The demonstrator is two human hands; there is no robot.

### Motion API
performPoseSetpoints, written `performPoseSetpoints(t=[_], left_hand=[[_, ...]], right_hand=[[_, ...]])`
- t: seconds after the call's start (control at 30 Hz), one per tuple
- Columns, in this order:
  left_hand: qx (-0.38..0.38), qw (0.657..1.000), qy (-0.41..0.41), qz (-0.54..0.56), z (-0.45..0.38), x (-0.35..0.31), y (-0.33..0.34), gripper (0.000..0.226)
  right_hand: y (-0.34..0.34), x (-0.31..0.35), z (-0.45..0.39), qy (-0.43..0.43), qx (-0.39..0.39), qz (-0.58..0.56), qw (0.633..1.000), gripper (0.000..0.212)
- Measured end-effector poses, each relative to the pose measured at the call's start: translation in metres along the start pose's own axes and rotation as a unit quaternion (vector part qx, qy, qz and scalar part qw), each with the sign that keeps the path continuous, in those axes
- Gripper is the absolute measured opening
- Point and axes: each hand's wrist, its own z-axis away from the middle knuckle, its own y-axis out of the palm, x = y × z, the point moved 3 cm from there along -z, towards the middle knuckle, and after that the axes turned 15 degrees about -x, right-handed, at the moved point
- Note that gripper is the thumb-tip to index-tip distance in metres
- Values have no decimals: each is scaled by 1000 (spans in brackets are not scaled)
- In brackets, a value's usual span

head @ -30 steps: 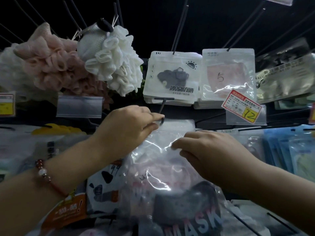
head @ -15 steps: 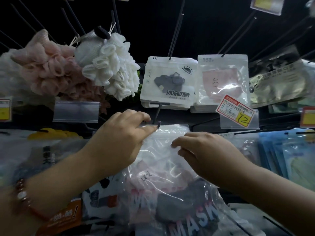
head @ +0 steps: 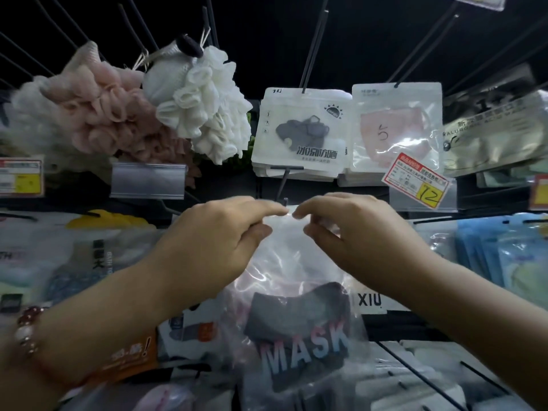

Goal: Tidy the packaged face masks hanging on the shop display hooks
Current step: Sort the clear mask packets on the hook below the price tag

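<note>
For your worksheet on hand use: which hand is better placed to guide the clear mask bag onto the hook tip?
Probably left: left hand pinches the bag top right beside the hook tip; right hand pinches slightly further away.

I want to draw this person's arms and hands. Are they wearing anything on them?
Both forearms are bare, with no sleeves or gloves showing. The left hand has a beaded bracelet at its wrist, with round dark red and pale pearly beads. The right hand and its wrist show no jewellery, and I see no rings on either hand.
</note>
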Motion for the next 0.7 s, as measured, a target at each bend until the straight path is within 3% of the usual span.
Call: performPoseSetpoints(t=[0.2,0.37,0.57,0.7], left_hand=[[-36,998,-40,37,-5,-4,-3,19],[-49,998,-39,31,-10,1,1,23],[-69,989,-103,75,-18,8,10,20],[-57,993,-84,61,-26,7,15,20]], right_hand=[[-2,-5,8,-32,-71,46,996,48],[0,-6,14,-38,-73,81,993,57],[9,0,17,-44,4,84,995,58],[13,-1,17,-26,46,85,995,65]])
